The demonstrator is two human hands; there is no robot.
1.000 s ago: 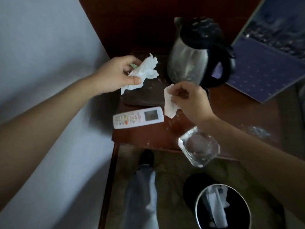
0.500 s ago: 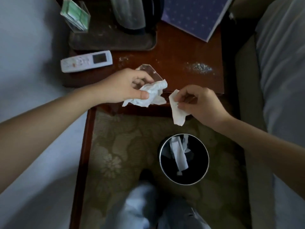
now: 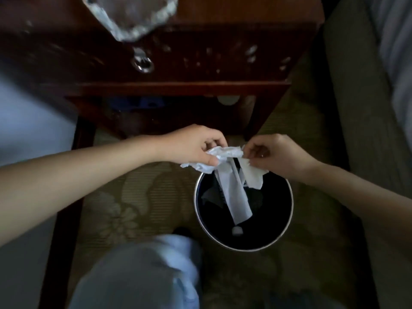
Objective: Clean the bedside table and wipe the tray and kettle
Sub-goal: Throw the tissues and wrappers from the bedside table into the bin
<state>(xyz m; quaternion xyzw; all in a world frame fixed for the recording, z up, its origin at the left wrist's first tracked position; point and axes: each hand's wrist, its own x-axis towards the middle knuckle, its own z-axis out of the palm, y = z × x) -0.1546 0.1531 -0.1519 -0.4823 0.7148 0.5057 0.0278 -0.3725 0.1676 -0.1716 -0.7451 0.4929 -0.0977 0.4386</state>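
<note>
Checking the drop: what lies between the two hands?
Head view: only a tissue wad gripped by the left hand and a strip pinched by the right hand, above the bin.

This is a bedroom. A dark wooden bedside table with a metal ring pull on its drawer stands just beside an upholstered bed base topped with pale bedding. Flower-patterned carpet covers the floor, where a small round bin sits.
</note>
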